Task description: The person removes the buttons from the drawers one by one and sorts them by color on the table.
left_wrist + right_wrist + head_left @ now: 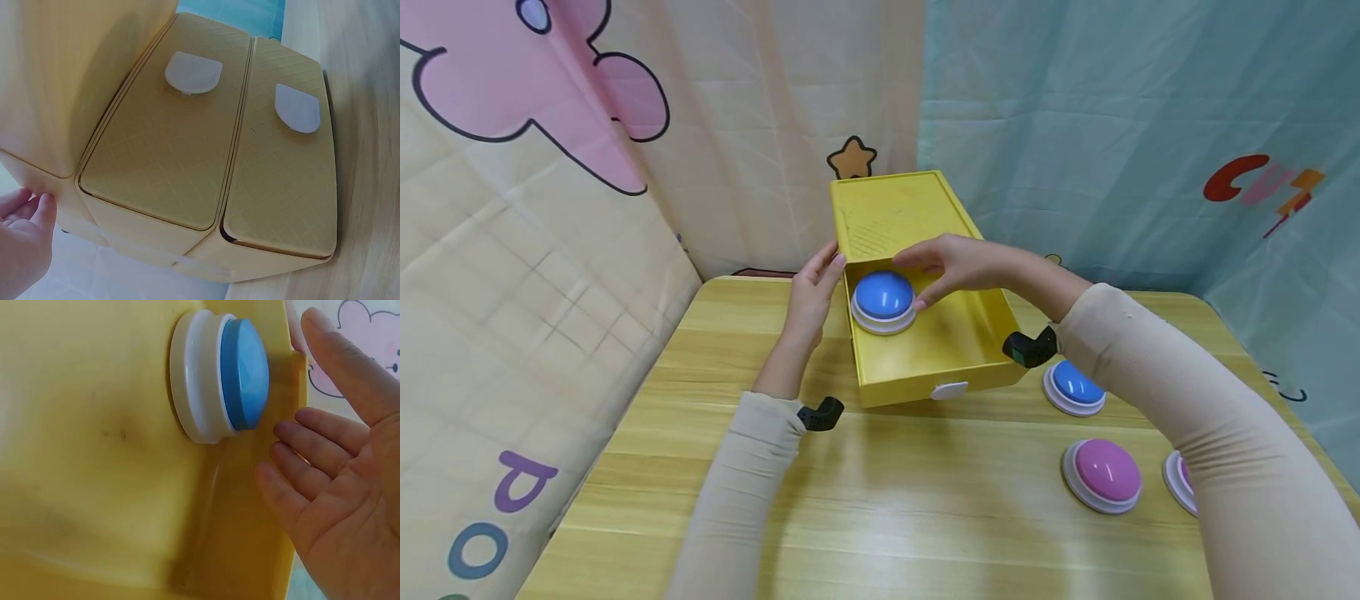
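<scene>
A blue push button with a white base [883,300] sits inside the pulled-out top drawer [940,385] of a yellow drawer cabinet [895,204], by the drawer's left wall. Just right of the button, my right hand [962,262] hovers over the drawer, thumb and fingers spread. The right wrist view has that palm [350,506] beside the blue dome, with nothing held. My left hand [812,292] touches the cabinet's left side near the top; its fingertips [44,203] lie against the side wall. Below the extended drawer, two lower drawer fronts [169,131] with white handles are closed.
On the wooden table [925,517], right of the cabinet, stand another blue button [1077,383], a pink button [1105,473] and a further pink one [1182,483] partly hidden by my right sleeve. Printed curtains [1075,125] hang behind the table.
</scene>
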A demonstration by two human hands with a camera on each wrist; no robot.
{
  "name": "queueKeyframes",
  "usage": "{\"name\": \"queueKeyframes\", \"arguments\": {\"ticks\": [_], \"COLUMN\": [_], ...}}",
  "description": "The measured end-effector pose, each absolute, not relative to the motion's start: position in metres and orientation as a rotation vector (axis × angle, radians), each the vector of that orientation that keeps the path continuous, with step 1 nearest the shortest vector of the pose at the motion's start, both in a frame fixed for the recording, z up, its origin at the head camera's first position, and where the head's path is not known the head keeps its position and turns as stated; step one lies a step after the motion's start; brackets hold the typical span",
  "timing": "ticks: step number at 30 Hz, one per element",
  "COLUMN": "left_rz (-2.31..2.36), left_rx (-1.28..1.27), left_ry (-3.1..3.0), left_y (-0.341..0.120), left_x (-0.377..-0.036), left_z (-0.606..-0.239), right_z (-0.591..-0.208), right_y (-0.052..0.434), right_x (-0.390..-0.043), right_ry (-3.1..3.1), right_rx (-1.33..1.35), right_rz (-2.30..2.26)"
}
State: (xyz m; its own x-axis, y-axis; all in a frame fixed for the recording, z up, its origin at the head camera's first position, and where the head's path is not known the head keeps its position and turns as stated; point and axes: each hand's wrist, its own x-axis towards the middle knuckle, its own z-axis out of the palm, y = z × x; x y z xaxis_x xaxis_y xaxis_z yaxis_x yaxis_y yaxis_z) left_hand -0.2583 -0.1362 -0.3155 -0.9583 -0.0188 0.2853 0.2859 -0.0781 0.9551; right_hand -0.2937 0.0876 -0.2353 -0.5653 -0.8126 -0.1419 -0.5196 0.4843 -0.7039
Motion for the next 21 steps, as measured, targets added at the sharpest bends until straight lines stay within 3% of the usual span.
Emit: {"name": "queueKeyframes", "arguments": {"ticks": [21], "left_rz": [-2.145], "left_rx": [-0.292], "left_ry": [-1.974], "left_y": [-0.137], "left_x": [-0.258], "left_z": [-0.316], "right_z": [-0.259], "right_y": [0.076], "right_x": [-0.311], "right_ry": [2.168], "right_rx": [-1.111], "right_rz": [-0.777]}}
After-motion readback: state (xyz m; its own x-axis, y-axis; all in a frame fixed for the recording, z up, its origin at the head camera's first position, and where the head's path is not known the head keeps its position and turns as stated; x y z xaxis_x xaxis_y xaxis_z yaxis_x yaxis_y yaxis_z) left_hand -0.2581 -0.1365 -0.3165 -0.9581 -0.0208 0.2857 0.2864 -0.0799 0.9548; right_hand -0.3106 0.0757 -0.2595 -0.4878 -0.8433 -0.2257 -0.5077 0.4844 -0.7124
